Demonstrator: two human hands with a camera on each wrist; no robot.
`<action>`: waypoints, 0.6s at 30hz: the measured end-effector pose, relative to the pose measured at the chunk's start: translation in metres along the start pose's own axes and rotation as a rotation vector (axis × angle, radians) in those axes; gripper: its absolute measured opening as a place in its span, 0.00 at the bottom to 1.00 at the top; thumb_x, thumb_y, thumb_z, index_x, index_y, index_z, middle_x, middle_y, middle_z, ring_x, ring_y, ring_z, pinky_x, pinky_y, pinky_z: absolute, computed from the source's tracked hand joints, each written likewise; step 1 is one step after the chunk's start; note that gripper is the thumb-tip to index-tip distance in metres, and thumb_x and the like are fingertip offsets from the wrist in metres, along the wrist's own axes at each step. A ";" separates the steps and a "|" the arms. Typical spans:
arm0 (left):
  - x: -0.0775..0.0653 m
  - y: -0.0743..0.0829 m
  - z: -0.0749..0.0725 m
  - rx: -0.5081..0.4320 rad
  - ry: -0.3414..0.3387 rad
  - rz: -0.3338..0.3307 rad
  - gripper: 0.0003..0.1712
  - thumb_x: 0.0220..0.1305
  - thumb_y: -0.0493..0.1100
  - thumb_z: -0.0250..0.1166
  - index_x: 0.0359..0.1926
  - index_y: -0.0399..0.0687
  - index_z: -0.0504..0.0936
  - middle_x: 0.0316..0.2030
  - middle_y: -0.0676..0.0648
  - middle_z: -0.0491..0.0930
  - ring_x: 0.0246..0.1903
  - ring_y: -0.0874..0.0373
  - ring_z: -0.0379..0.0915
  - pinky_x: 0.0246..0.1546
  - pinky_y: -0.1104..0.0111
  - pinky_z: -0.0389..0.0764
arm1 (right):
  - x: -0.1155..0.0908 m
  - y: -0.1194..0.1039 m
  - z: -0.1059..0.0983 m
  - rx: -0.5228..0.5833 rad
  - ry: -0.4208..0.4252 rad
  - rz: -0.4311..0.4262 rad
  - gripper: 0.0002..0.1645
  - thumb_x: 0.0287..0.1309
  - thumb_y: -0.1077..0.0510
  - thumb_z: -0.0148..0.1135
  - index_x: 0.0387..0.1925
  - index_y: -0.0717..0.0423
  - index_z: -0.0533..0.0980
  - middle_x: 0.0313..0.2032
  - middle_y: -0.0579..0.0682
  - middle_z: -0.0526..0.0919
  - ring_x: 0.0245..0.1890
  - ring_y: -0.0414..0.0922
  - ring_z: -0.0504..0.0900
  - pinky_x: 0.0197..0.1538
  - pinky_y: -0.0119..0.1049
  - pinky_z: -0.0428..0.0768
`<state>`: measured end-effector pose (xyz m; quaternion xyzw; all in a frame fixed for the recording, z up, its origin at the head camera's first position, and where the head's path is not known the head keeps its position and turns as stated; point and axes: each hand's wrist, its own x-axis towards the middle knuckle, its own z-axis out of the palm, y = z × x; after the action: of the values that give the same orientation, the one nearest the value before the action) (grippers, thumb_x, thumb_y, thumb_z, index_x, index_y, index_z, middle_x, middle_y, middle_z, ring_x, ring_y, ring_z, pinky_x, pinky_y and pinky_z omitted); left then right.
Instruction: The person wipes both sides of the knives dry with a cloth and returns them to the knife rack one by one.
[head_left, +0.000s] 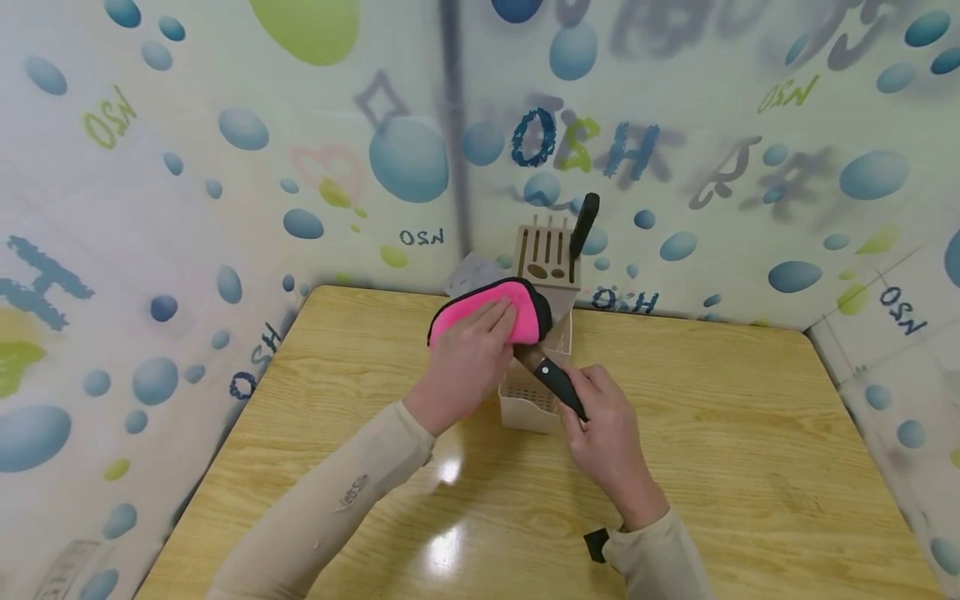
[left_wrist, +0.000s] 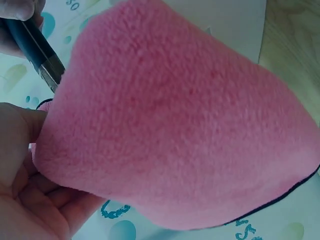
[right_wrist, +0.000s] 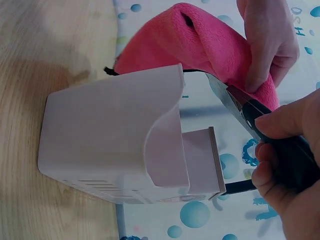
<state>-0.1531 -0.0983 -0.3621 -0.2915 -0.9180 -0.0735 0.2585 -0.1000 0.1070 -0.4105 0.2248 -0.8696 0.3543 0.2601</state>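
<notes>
My right hand (head_left: 606,433) grips the black handle of a kitchen knife (head_left: 558,385), held tilted above the table. A pink cloth (head_left: 527,310) with a black edge covers much of its blade in the head view. My left hand (head_left: 467,360) holds this cloth against the blade, thumb on one side. Fluffy pink pile of the cloth (left_wrist: 175,115) fills most of the left wrist view. Part of the bare metal blade shows in the right wrist view, beside the knife's handle (right_wrist: 280,145). Right behind the hands stands a beige knife holder (head_left: 528,412).
Another black-handled knife (head_left: 584,223) stands in the holder's slotted top (head_left: 551,271). A greyish-white sheet (head_left: 474,273) lies behind the cloth by the wall. The wooden table (head_left: 720,433) meets patterned walls at the back and sides.
</notes>
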 end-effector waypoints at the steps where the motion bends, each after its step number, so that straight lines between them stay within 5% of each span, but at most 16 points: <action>1: 0.000 -0.001 0.000 0.002 0.010 0.000 0.25 0.64 0.36 0.70 0.62 0.34 0.81 0.59 0.38 0.83 0.60 0.47 0.81 0.60 0.60 0.81 | 0.000 0.000 -0.001 0.002 0.003 0.004 0.21 0.53 0.73 0.72 0.51 0.69 0.82 0.38 0.58 0.79 0.33 0.48 0.77 0.33 0.43 0.80; 5: 0.000 -0.006 -0.001 0.003 0.046 -0.009 0.24 0.63 0.36 0.71 0.60 0.32 0.82 0.57 0.37 0.84 0.58 0.47 0.82 0.59 0.60 0.82 | 0.001 0.001 -0.003 0.007 0.009 0.005 0.22 0.53 0.73 0.72 0.52 0.70 0.82 0.39 0.58 0.80 0.35 0.49 0.78 0.34 0.45 0.82; 18: 0.007 -0.026 -0.005 -0.032 0.012 -0.089 0.25 0.64 0.34 0.70 0.61 0.30 0.81 0.59 0.36 0.83 0.59 0.45 0.81 0.59 0.57 0.82 | -0.001 0.003 -0.007 0.008 0.030 -0.044 0.20 0.53 0.72 0.72 0.50 0.69 0.83 0.37 0.58 0.80 0.33 0.48 0.78 0.33 0.44 0.81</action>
<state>-0.1707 -0.1174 -0.3542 -0.2543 -0.9272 -0.1014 0.2558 -0.0986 0.1138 -0.4085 0.2400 -0.8590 0.3554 0.2798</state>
